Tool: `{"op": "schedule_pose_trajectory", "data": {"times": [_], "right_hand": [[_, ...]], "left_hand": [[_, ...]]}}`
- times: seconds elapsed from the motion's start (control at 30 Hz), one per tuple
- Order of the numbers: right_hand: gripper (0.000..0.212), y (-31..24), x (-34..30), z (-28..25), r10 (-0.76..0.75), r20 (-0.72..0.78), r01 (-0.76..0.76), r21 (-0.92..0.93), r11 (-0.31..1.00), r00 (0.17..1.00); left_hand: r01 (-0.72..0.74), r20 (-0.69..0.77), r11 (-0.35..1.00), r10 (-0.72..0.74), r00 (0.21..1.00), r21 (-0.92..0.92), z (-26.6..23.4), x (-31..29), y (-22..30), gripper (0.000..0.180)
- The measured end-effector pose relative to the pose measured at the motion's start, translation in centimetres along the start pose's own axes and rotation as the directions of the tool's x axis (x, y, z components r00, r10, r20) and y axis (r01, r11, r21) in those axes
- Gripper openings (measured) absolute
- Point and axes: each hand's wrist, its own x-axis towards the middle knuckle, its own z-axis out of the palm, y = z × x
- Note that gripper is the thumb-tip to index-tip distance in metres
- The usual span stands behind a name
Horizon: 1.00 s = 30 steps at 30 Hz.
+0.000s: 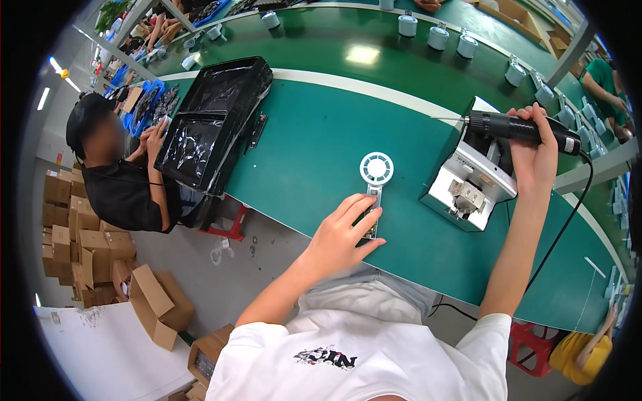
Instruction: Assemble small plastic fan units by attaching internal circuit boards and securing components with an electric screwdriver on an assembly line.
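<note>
Left grip [344,229] holds white round-headed fan [376,168] mid-frame — probably light, fragile, best held by handle [375,194]; right grip [535,152] clasps black cylindrical screwdriver [495,124].

The bare left hand [342,234] lies palm down, its fingers reaching forward and the thumb spread apart. Farther forward and to its right, the bare right hand [533,155] is raised, with fingers curled in a grip.

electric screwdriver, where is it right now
In the head view, the electric screwdriver is at the upper right, in the right hand, seen over the far part of the boxy white machine.
</note>
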Motion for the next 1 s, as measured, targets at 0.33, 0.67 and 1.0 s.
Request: {"op": "schedule_pose_trajectory", "data": {"times": [0.33, 0.67, 1.0], "right_hand": [[0.014, -0.1, 0.2, -0.2, -0.011, 0.008, 0.011, -0.027, 1.0, 1.0], [0.03, -2.6, -4.6, 3.7, -0.149, 0.284, 0.126, 0.099, 0.987, 0.947], [0.024, -2.5, -9.2, 5.9, -0.176, 0.409, 0.317, -0.307, 0.897, 0.895]], "left_hand": [[-0.035, -0.059, 0.999, 0.034, 0.998, -0.006, 1.4, -0.6, -1.2, 0.058], [0.004, -0.146, 0.999, -0.009, 0.989, -0.034, 3.4, -0.7, -0.6, 0.057], [0.067, -0.183, 0.994, -0.083, 0.98, -0.089, 4.3, -0.7, -0.2, 0.045]]}}
